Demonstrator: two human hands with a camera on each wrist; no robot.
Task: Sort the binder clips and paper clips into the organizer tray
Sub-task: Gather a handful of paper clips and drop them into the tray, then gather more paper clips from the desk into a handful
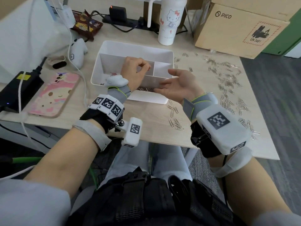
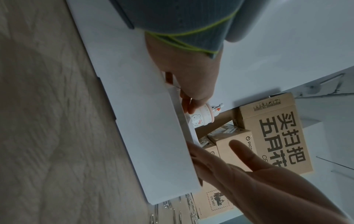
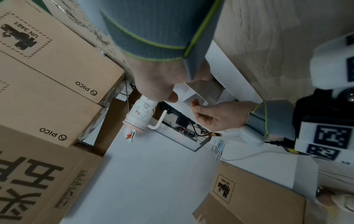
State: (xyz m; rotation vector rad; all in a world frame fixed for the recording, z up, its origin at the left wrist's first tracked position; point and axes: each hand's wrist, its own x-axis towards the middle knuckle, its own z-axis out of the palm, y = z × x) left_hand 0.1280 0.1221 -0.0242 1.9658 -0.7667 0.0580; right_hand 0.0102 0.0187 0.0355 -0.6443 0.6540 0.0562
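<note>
The white organizer tray (image 1: 135, 44) sits mid-table, split into several compartments. A pile of paper clips (image 1: 145, 89) lies in its front compartment, and a few reddish clips (image 1: 113, 73) lie in the left one. My left hand (image 1: 138, 69) hovers over the tray's middle with fingers curled and thumb against index; nothing shows between them. My right hand (image 1: 175, 85) is open, palm turned up and left, with its fingertips over the front compartment. Many loose silver paper clips (image 1: 228, 79) are scattered on the table to the tray's right. The left wrist view shows the tray's outer wall (image 2: 149, 136) and both hands above it.
A pink-cased phone (image 1: 53, 95) and a black power brick (image 1: 17, 88) lie left of the tray. A white bottle (image 1: 171, 22), a power strip (image 1: 123, 22) and a cardboard box (image 1: 241, 28) stand behind. A few clips (image 1: 175, 123) lie near the table's front edge.
</note>
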